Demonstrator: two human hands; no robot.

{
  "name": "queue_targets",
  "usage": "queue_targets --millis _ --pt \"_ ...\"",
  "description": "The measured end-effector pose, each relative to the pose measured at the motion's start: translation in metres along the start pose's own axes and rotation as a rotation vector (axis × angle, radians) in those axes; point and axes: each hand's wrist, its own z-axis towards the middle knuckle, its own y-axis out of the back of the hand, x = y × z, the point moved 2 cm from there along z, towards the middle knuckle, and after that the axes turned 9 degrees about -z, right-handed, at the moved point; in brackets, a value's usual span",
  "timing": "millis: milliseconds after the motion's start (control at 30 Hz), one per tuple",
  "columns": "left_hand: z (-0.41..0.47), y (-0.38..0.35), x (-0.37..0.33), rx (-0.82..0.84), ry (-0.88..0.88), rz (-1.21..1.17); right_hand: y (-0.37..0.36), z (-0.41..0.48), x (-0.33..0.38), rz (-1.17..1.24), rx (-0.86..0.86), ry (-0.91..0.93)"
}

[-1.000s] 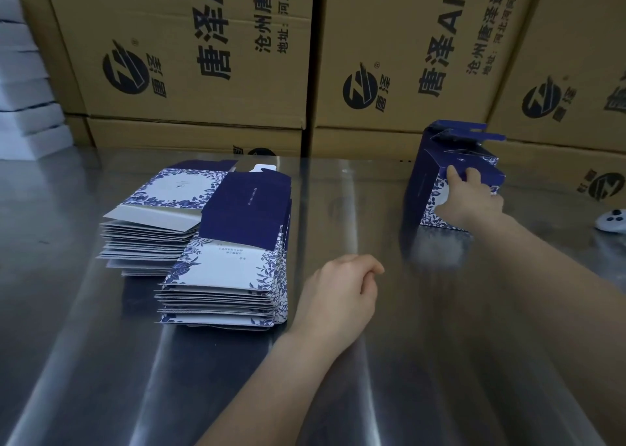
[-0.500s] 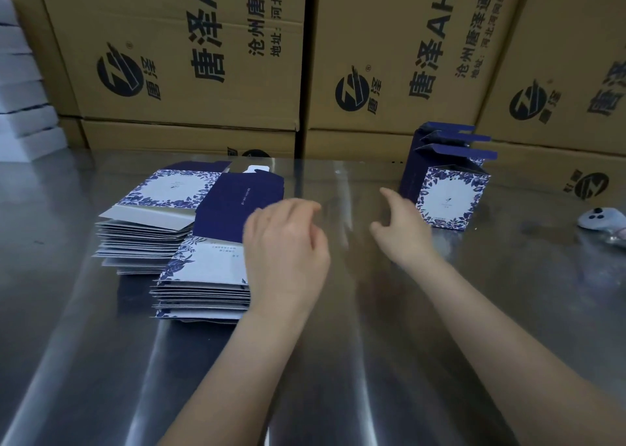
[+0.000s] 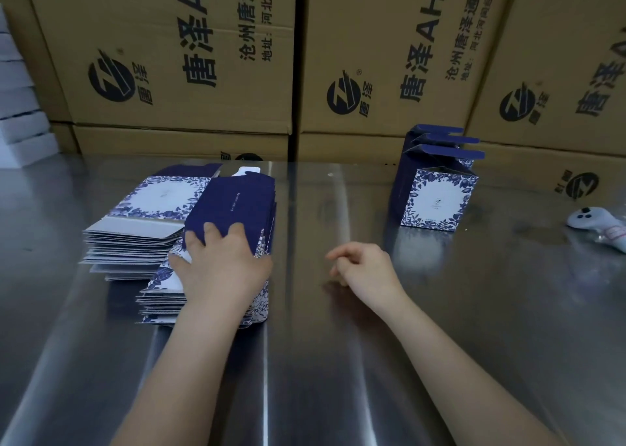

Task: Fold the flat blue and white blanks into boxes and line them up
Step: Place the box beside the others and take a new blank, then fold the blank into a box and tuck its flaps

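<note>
- Left hand (image 3: pixel 220 262): laid flat on the top blank (image 3: pixel 237 201) of the near stack (image 3: pixel 159 306). Fingers slightly bent and close together, tips on the navy panel, thumb spread out toward 9 o'clock over the white floral panel.
- Cannot tell if the thumb or any fingertip hooks under an edge; the palm covers that part of the blank.
- Right hand (image 3: pixel 366 269): holds nothing. Fingers loosely curled, index sticking out toward 9 o'clock, low over the steel table (image 3: pixel 338 361) near centre.
- Blanks: two stacks at 9–10 o'clock, the near one overlapping the far stack (image 3: pixel 135 232), which shows a floral panel on top.
- Folded boxes (image 3: pixel 437 198): at 1–2 o'clock, standing in a row going back toward 12, top flaps up. Only the front one's floral face shows; the count behind it is hard to make out.
- Brown cartons (image 3: pixel 189 56) wall off 12 o'clock, tops cut off by the frame.
- White handheld device (image 3: pixel 589 220) at 3 o'clock, partly cut off, type unclear.
- White slabs (image 3: pixel 20 123) stacked at 9–10 o'clock edge, mostly out of frame.
- Versus 0.5 s ago: the left hand was above the stack's right edge, now it is down on the top blank; the right hand has pulled back from the boxes toward 6 o'clock and curled more. Boxes and stacks unmoved.
</note>
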Motion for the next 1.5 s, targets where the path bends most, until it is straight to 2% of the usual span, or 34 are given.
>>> queue_targets --millis 133,333,467,533,667,767,900,1000,1167,1267,1367,1500 --pt "-0.002 -0.004 -0.002 0.009 -0.018 0.081 -0.001 -0.002 0.002 -0.020 0.013 0.033" --pt "-0.010 -0.002 -0.011 0.008 -0.045 0.067 -0.001 -0.002 0.004 -0.050 0.017 0.050" --pt "-0.021 -0.004 -0.024 -0.030 -0.087 0.029 0.000 -0.004 0.007 0.021 0.020 0.035" --pt "-0.028 -0.006 -0.031 -0.052 -0.124 0.024 0.000 -0.005 0.013 0.180 0.053 0.010" --pt "-0.042 -0.015 -0.045 -0.077 -0.217 0.039 0.000 -0.008 0.026 0.731 0.234 -0.138" --pt "-0.053 -0.023 -0.054 -0.067 -0.293 0.043 0.000 -0.011 0.031 0.958 0.376 -0.193" --pt "-0.063 -0.032 -0.062 -0.039 -0.390 0.032 0.005 -0.010 0.028 1.130 0.276 -0.220" --pt "-0.065 -0.033 -0.064 -0.046 -0.445 -0.104 0.008 -0.006 0.019 1.169 0.199 -0.278" --pt "-0.056 -0.019 -0.059 -0.253 -0.476 -0.410 0.017 -0.003 0.009 1.211 0.162 -0.395" --pt "-0.043 -0.009 -0.049 -0.366 -0.345 -0.560 0.025 0.000 0.003 1.197 0.119 -0.404" --pt "-0.030 0.000 -0.036 -0.425 -0.222 -0.775 0.034 0.001 0.001 1.209 0.097 -0.336" --pt "-0.015 0.006 -0.021 -0.367 -0.066 -1.095 0.044 0.003 0.001 1.182 0.070 -0.237"
